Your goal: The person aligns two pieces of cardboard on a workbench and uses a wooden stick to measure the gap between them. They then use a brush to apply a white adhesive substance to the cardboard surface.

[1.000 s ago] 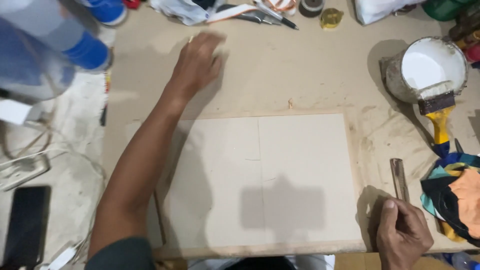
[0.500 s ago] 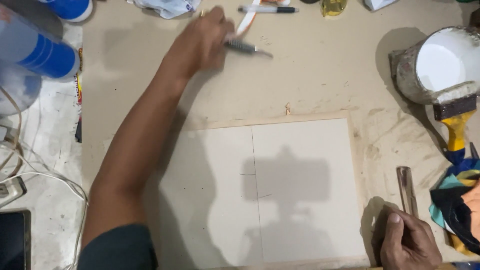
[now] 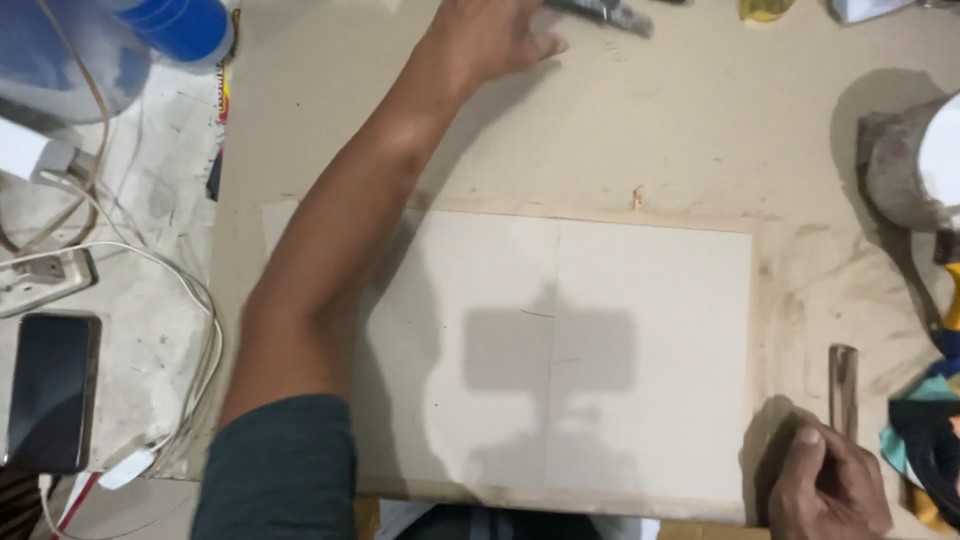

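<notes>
A pale rectangular board (image 3: 640, 330) with a thin pencil line down its middle lies on the brown worktable (image 3: 700, 130). My left arm reaches across the board's left part. My left hand (image 3: 490, 38) rests flat at the table's far edge, fingers spread and holding nothing, just left of a dark grey-handled tool (image 3: 605, 12). At the near right corner, my right hand (image 3: 825, 485) is closed around the lower end of a thin brown strip (image 3: 842, 385) that lies beside the board's right edge.
A stained paint can (image 3: 895, 170) stands at the right edge, with a yellow brush handle (image 3: 952, 310) and a coloured cloth (image 3: 930, 445) below it. Left of the table are a dark phone (image 3: 50, 390), white cables (image 3: 195, 320), a socket strip (image 3: 40, 282) and a blue-capped bottle (image 3: 185, 25).
My left hand has slid right along the far edge, touched the grey-handled tool, and now lies spread beside it. My right hand keeps its grip on the strip. The view has shifted.
</notes>
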